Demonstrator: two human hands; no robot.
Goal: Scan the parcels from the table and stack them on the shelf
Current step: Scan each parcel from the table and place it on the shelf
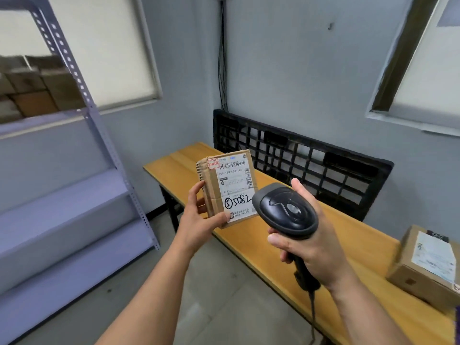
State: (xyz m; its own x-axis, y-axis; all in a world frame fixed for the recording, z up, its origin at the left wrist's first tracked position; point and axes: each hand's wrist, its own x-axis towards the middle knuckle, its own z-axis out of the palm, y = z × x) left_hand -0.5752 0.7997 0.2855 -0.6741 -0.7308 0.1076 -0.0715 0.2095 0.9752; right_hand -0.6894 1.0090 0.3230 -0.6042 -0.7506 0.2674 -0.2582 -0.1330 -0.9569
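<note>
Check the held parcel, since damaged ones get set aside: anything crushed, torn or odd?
Only slightly: the parcel in the left hand shows bare corrugated edge at its upper left corner and wrinkled tape down that side. Its label looks intact.

One camera sits on the person's head. It looks forward and down, close above the left hand (pixel 199 220) and the right hand (pixel 318 252). It faces the room's corner, with the table (pixel 368 240) on the right and the shelf (pixel 74 195) on the left.
</note>
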